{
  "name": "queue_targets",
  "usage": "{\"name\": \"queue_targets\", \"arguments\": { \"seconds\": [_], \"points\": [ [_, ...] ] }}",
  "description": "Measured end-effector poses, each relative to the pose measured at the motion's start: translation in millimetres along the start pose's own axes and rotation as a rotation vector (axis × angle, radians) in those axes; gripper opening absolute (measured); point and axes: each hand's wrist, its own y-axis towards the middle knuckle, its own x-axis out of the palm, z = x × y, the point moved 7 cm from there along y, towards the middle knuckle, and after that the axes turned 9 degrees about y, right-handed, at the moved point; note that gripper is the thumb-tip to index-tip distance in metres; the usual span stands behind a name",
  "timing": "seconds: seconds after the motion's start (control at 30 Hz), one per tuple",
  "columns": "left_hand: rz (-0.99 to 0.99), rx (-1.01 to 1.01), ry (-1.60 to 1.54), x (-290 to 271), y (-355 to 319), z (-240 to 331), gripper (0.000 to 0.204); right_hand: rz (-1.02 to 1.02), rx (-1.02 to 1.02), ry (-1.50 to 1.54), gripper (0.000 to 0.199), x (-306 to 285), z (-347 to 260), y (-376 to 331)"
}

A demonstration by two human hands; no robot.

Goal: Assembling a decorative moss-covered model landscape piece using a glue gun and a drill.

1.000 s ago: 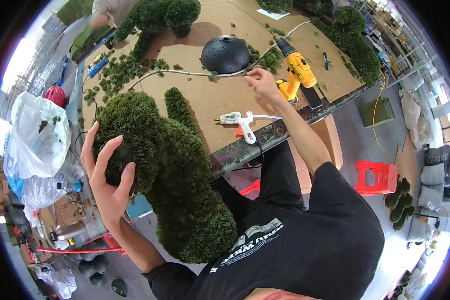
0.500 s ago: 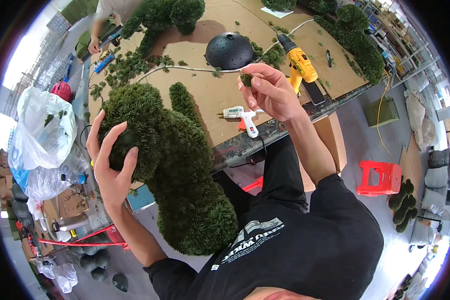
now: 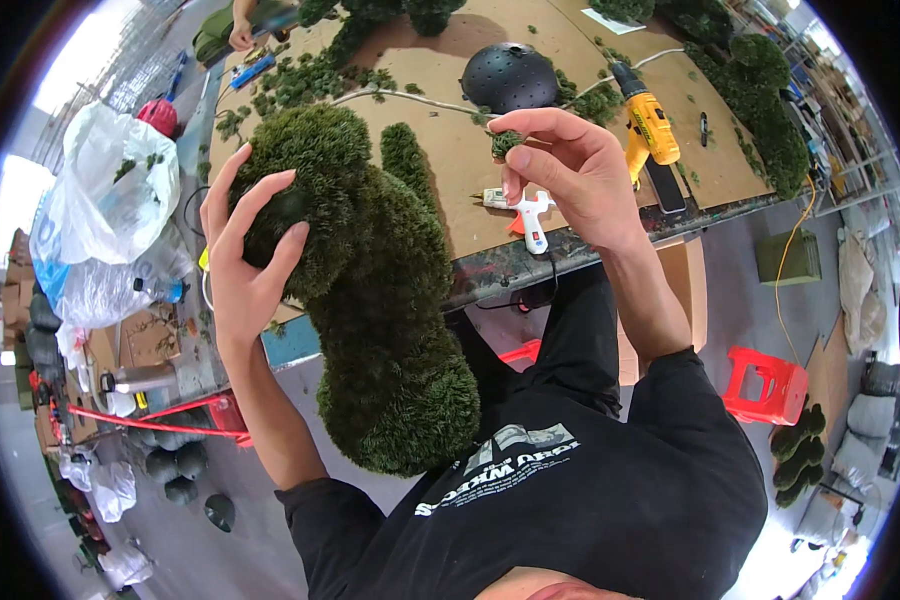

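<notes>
A large artificial green topiary [image 3: 380, 300], made of rounded tufted lobes, leans against the table edge and reaches down to my lap. My left hand [image 3: 245, 260] grips its upper ball, the thumb and fingers curved round the side. Between thumb and fingertips my right hand [image 3: 590, 185] pinches a small green sprig [image 3: 506, 145], held up to the right of the ball. Just below that hand, a white glue gun [image 3: 532, 222] lies on the cardboard-covered table [image 3: 460, 150]. A slim green lobe [image 3: 410, 160] stands up beside the topiary's ball.
Farther back sit a black perforated dome [image 3: 510, 78], a yellow drill [image 3: 652, 128] and a phone [image 3: 665, 187]. Loose sprigs [image 3: 300, 85] litter the far left. Plastic bags [image 3: 110, 190] hang at left; a red stool [image 3: 765, 387] stands at right. Another person's hand [image 3: 241, 36] shows far left.
The view has shifted, so the table items sit farther right and higher. My left hand keeps hold of the topiary, and my right hand still pinches the sprig, turned slightly.
</notes>
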Motion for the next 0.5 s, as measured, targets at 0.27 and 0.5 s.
{"name": "queue_targets", "arguments": {
  "seconds": [0.27, 0.5],
  "points": [
    [0.017, 0.021, 0.029, -4.8, -0.1, 1.4, 0.046, -0.097, -0.045, -0.026, 0.028, 46.0, 10.0, 14.6],
    [0.008, 0.022, 0.010, -2.9, -0.1, 3.8, 0.047, -0.157, -0.095, 0.159, 0.029, 56.3, 30.7, 24.6]
  ]
}}
